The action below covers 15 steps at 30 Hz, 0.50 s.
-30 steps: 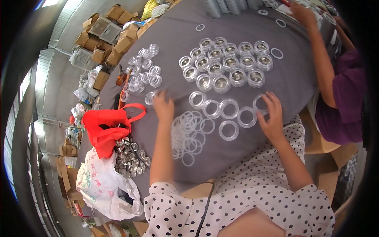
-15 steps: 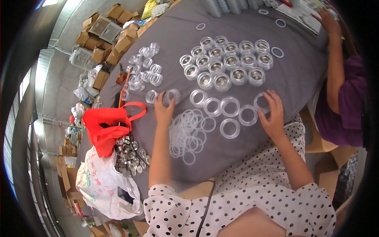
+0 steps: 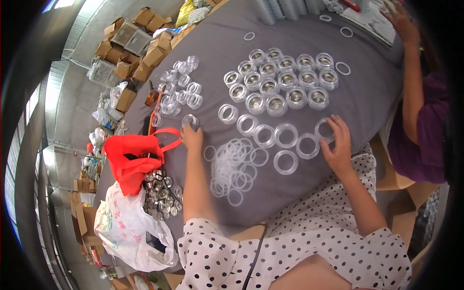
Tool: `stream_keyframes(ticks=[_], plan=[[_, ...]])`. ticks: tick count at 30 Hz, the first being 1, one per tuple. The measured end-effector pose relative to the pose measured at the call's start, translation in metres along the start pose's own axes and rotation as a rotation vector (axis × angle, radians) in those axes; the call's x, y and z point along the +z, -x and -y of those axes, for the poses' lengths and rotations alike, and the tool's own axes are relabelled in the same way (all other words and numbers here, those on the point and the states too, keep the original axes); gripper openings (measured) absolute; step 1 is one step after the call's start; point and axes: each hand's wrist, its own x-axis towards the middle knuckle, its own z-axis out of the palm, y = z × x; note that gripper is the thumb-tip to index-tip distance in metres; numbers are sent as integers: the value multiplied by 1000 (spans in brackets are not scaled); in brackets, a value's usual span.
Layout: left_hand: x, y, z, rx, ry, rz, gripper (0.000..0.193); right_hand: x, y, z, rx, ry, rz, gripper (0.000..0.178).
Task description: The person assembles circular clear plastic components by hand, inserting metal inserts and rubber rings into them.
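Observation:
My left hand (image 3: 192, 137) has its fingers closed around a clear plastic ring (image 3: 190, 121) at the left of the table. Farther right, my right hand (image 3: 337, 149) rests with thumb and fingers on either side of another clear ring (image 3: 325, 129), gripping its edge. Between the hands, several wide clear rings (image 3: 286, 136) lie in a loose row, one of them (image 3: 227, 114) at its left end. Thin, flat translucent rings (image 3: 235, 162) form an overlapping heap nearer me.
Beyond the row stand several clear round containers with metallic insides (image 3: 276, 104). More small clear rings (image 3: 183, 80) lie at the far left. A red bag (image 3: 130, 162), metal pieces (image 3: 162, 193) and a white plastic bag (image 3: 130, 232) crowd the left edge. A co-worker's arm (image 3: 412, 87) reaches in at right.
My left hand has moved left, away from a clear ring that now lies at the row's left end, and onto another ring. My right hand has barely moved.

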Motion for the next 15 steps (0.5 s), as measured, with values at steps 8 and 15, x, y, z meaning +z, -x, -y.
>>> stream_keyframes(ticks=[8,15], plan=[[-10,-1,-5,-911,1432,537,25,0,0,-1,0,-11,-6,49],[16,26,27,-312,551,247,30,4,-2,4,-9,-37,-15,49]])
